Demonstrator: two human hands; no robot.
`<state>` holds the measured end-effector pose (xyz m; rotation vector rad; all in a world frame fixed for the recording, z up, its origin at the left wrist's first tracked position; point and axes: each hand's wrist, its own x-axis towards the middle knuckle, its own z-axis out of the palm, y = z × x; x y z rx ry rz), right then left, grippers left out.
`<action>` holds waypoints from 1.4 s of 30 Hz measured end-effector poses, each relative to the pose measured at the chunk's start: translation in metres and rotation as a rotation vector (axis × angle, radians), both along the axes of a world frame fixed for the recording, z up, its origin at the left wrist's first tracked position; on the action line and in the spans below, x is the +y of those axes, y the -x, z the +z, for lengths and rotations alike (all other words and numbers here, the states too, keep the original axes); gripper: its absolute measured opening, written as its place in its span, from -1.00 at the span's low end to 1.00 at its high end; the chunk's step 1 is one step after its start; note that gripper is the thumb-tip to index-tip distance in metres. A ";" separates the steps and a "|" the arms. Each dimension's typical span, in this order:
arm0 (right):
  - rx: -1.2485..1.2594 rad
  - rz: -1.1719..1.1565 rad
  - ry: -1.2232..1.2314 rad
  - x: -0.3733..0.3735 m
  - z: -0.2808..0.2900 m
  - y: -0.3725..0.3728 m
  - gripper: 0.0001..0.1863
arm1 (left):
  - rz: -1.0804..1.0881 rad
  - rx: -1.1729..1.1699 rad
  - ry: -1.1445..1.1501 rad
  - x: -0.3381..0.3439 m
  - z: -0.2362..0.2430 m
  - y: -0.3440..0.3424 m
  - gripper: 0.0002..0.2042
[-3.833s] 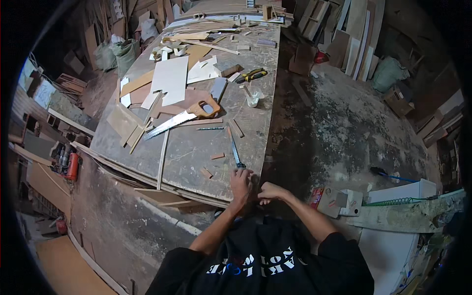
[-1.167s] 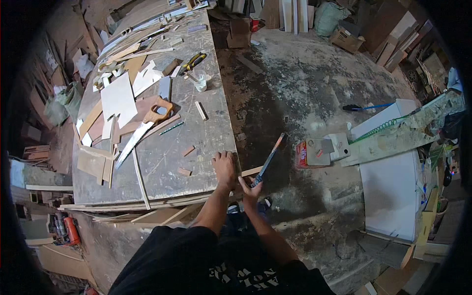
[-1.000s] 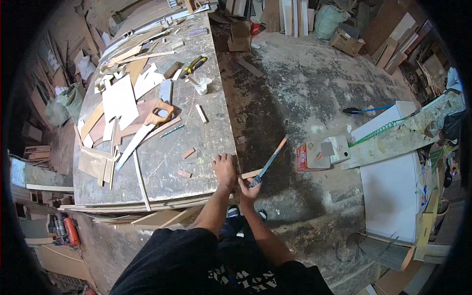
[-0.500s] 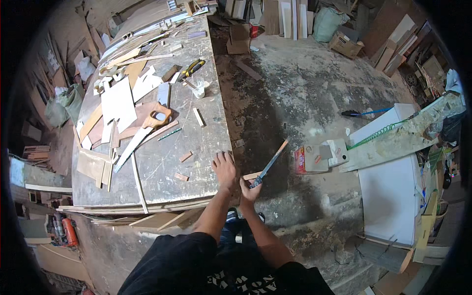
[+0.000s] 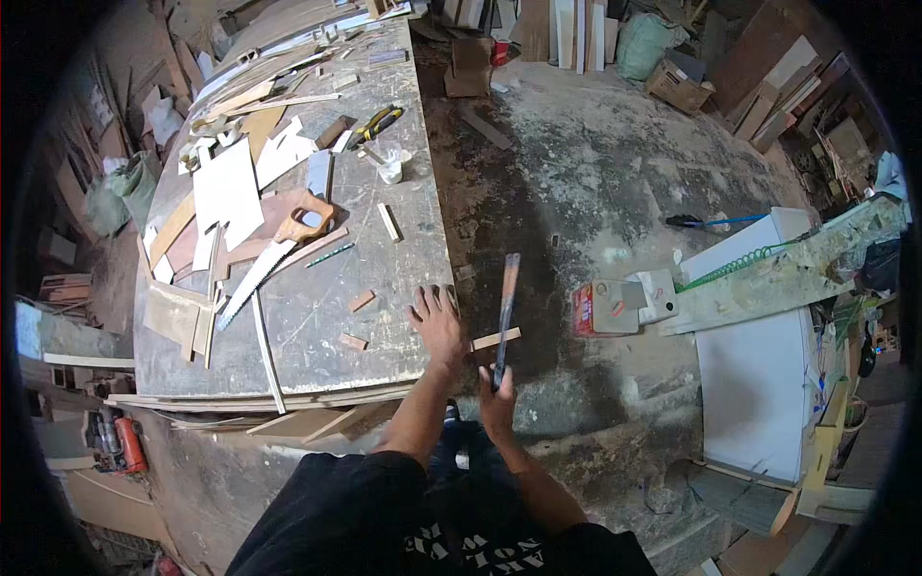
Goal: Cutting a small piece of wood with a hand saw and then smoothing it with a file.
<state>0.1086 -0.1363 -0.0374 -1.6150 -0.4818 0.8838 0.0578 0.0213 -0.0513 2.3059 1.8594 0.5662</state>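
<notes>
Grey, narrow blade (image 5: 507, 302) is being gripped in the right hand (image 5: 497, 401), extending forward from it, while the spread left hand (image 5: 438, 328) is being rested on the table (image 5: 394, 293).

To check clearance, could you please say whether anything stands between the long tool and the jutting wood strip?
Nothing visible does: the long tool in the right hand crosses in front of the wood strip; whether they touch is unclear.

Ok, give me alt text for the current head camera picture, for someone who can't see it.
A person's right hand holds a long, narrow tool beside a worktable, while the left hand lies at its edge. A wood-handled saw, a white sheet and wood scraps lie on it.
</notes>
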 end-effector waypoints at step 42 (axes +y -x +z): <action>-0.739 0.397 0.207 0.012 -0.044 0.003 -0.79 | 0.021 -0.016 -0.078 -0.005 0.008 -0.003 -0.73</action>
